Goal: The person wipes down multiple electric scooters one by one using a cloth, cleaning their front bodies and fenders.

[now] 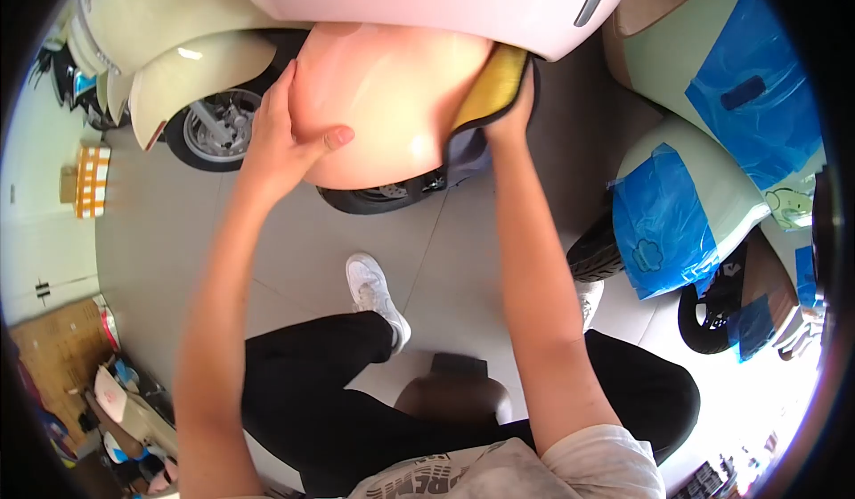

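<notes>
Both forearms reach up from the crouched knees to the pink front fender (392, 98) straight ahead. Left hand (285, 138) lies spread and flat on its left flank, gripping nothing. Right hand (509, 107) presses a yellow cloth (490, 85) against the right flank; its fingers seem curled behind it.
</notes>
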Demonstrator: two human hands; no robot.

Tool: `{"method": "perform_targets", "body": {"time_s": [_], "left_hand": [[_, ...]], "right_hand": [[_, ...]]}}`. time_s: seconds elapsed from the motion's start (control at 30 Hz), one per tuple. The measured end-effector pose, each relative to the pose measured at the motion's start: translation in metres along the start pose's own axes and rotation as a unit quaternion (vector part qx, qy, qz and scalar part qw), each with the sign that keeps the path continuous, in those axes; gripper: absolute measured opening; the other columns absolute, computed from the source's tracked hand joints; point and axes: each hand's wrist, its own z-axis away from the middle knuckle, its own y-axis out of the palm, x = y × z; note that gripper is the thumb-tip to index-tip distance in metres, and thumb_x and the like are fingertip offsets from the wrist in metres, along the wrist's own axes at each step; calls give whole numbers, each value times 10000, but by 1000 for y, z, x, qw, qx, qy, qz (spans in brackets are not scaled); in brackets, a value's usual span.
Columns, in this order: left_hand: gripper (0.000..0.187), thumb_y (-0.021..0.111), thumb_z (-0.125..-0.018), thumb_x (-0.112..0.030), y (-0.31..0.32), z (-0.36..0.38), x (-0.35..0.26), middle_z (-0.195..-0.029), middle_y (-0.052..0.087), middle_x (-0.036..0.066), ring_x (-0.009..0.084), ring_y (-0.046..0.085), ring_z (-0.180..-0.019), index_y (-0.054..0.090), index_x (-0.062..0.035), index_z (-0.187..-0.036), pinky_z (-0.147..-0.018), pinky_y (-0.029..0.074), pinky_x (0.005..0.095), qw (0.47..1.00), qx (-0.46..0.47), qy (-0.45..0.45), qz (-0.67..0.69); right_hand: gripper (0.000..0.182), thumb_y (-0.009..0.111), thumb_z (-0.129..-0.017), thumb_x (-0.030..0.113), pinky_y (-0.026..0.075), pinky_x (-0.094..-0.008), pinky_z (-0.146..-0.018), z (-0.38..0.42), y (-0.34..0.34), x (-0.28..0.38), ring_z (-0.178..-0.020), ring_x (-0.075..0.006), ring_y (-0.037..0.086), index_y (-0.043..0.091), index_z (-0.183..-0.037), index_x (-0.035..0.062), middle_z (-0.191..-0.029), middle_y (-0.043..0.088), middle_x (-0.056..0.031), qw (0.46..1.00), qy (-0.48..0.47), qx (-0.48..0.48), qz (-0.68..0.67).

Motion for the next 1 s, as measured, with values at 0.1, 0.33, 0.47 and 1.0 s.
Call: {"method": "perform_targets", "body": {"time_s": [0.1,0.33,0.47,1.0], "left_hand": [[1225,859,-726,-619,-3,-2,-4,-1549,388,306,431,388,-1448,291,71,-1564,-1186,363,493,1000,16,-10,-20],[1244,867,-692,-645,4,1,3,-1523,404,284,467,402,-1406,281,-18,-1593,-1189,351,514,998,-9,-10,-54],[1204,886,-708,-530,15,4,16,-1519,415,265,453,406,-1406,245,-53,-1609,-1192,345,501,999,-48,4,-20],[1275,941,-704,-313,6,31,83,-1610,319,222,339,271,-1535,86,-29,-1606,-1259,203,452,927,72,-11,367]], "right_hand": [[407,476,-1093,243,478,-353,-1062,-12,6,-44,-1225,-250,599,488,-1431,17,-1362,591,-111,841,193,8,-506],[690,521,-1041,297,214,-542,-1232,73,19,60,-1502,-458,247,257,-1552,-84,-1611,264,-298,989,-53,1,141],[708,592,-965,378,245,-674,-1149,74,33,90,-1356,-538,381,412,-1453,-102,-1469,417,-313,952,-218,26,212],[301,564,-931,280,502,-405,-948,-23,177,184,-1033,-318,698,793,-966,89,-1032,760,-126,558,-354,457,595]]}}
